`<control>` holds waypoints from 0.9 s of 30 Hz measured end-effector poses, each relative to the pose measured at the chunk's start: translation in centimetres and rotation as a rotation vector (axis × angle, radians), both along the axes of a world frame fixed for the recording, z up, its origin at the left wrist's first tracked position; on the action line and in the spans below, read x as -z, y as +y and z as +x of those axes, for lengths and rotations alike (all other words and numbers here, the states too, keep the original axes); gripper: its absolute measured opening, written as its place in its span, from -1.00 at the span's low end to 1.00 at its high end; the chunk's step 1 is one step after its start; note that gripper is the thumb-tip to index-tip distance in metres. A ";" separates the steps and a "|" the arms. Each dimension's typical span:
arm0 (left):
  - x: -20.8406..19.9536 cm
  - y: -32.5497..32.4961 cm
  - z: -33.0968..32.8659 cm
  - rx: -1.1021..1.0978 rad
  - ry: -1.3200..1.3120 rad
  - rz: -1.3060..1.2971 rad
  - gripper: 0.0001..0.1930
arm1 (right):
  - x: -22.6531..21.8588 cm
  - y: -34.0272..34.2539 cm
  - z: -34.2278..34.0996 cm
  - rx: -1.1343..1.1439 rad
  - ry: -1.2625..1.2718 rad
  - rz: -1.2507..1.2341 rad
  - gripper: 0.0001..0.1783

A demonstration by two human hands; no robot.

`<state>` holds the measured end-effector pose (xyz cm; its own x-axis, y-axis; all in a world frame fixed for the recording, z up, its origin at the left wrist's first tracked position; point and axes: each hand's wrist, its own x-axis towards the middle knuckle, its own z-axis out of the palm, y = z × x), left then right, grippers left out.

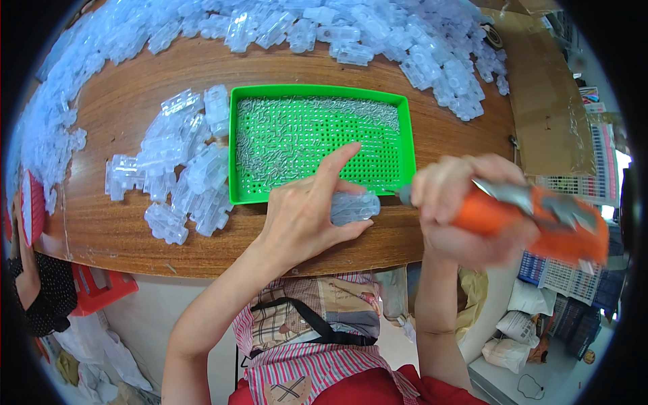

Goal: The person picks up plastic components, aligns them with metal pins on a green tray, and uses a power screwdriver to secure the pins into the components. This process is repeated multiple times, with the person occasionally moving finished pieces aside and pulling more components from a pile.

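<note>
My left hand (pixel 304 212) holds a clear plastic casing (pixel 354 207) at the table's front edge, thumb below it and index finger reaching over the tray. In my right hand (pixel 466 209) is an orange power screwdriver (pixel 540 219), blurred by motion, its tip pointing left toward the casing. The tip lies close to the tray's front right corner; whether it touches anything I cannot tell. Just beyond my left hand stands a green perforated tray (pixel 409 145) with many small silver screws (pixel 260 158) scattered inside, thickest along its left and far sides.
Left of the tray lies a loose pile of clear casings (pixel 182 165). A large heap of similar pieces (pixel 378 30) curves round the table's far and left edges. Cardboard (pixel 550 94) is at the right. Another person's arm (pixel 27 273) shows at far left, near a red stool (pixel 101 290).
</note>
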<state>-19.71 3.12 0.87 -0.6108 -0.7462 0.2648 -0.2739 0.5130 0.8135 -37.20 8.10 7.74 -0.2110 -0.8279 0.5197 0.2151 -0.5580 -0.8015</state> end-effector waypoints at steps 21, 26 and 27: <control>0.6 -0.5 0.1 0.021 0.061 0.032 -0.08 | 0.7 0.1 4.2 -0.019 0.302 0.034 -0.27; 0.4 -0.2 0.1 0.037 0.066 0.012 -0.16 | 0.5 0.0 5.1 0.037 0.316 0.075 -0.22; 0.8 -0.1 0.3 0.022 0.092 -0.025 -0.20 | 0.5 0.1 5.5 0.058 0.315 0.091 -0.20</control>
